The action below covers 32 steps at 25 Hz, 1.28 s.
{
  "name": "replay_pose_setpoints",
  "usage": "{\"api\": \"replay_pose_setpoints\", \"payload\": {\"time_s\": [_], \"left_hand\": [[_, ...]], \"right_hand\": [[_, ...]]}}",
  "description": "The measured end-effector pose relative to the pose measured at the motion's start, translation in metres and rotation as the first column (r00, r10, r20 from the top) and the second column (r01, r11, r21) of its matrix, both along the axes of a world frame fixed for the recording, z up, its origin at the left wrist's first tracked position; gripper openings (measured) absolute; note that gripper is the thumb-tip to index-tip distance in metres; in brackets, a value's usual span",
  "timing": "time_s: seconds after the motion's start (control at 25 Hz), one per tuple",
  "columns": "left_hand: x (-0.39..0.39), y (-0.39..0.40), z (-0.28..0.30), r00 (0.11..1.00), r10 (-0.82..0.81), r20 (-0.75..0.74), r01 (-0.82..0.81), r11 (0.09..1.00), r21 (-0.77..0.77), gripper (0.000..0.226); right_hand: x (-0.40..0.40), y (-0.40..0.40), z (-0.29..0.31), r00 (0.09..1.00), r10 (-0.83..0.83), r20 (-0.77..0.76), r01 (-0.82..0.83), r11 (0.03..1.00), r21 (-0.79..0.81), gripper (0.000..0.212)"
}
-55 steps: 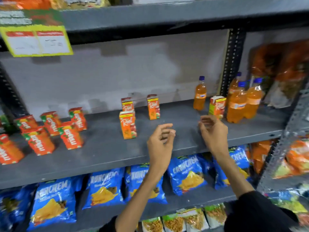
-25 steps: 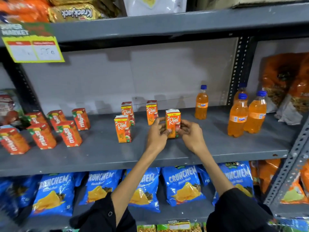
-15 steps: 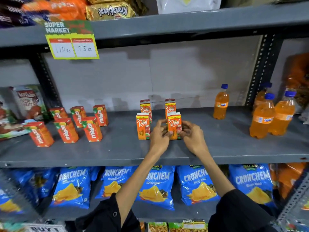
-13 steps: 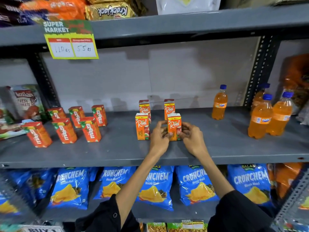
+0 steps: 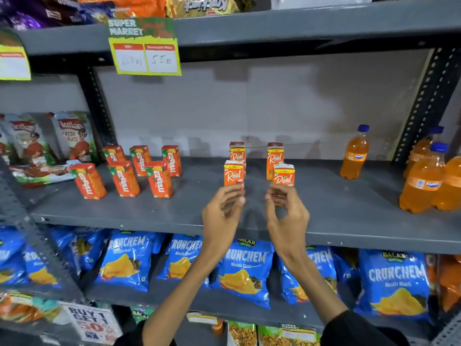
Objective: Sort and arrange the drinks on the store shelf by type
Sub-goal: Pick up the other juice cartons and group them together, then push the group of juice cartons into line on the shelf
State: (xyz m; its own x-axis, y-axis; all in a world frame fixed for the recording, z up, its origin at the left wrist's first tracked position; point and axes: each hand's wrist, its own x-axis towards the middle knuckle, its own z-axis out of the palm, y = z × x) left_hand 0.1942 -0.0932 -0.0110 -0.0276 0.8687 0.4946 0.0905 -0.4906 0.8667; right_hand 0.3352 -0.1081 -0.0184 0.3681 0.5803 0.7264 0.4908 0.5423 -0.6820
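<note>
Four light, stiff Real cartons [image 5: 234,174] stand squared; we'd pinch their flat sides, though our left hand [image 5: 222,216] and right hand [image 5: 287,216] hover with fingers loosely curled, holding nothing.

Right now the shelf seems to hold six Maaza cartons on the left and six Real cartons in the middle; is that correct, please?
Not quite: the head view shows four Real cartons, two behind and two in front. The six Maaza cartons on the left of the shelf are correct.
</note>
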Motion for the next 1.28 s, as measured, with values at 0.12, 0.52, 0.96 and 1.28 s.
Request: {"api": "replay_pose_setpoints", "payload": {"time_s": [0.12,0.52,0.96,1.28], "left_hand": [[-0.053,0.002,0.008,0.991,0.126,0.052,-0.13,0.989,0.065,0.018],[-0.25,0.063,-0.005,0.907,0.42,-0.019,-0.416,0.903,0.102,0.034],[-0.278,0.12,0.001,0.855,0.402,-0.327,-0.453,0.887,-0.092,0.065],[-0.287,0.113,-0.011,0.86,0.407,-0.307,-0.431,0.902,-0.013,0.043]], "right_hand": [[-0.051,0.006,0.0,0.994,0.095,0.055,-0.094,0.995,-0.016,0.021],[-0.228,0.08,0.007,0.997,0.068,-0.024,-0.072,0.958,-0.279,0.057],[-0.279,0.124,0.007,0.931,-0.17,0.322,0.331,0.764,-0.554,0.076],[-0.282,0.113,0.003,0.919,-0.168,0.356,0.346,0.778,-0.524,0.07]]}}
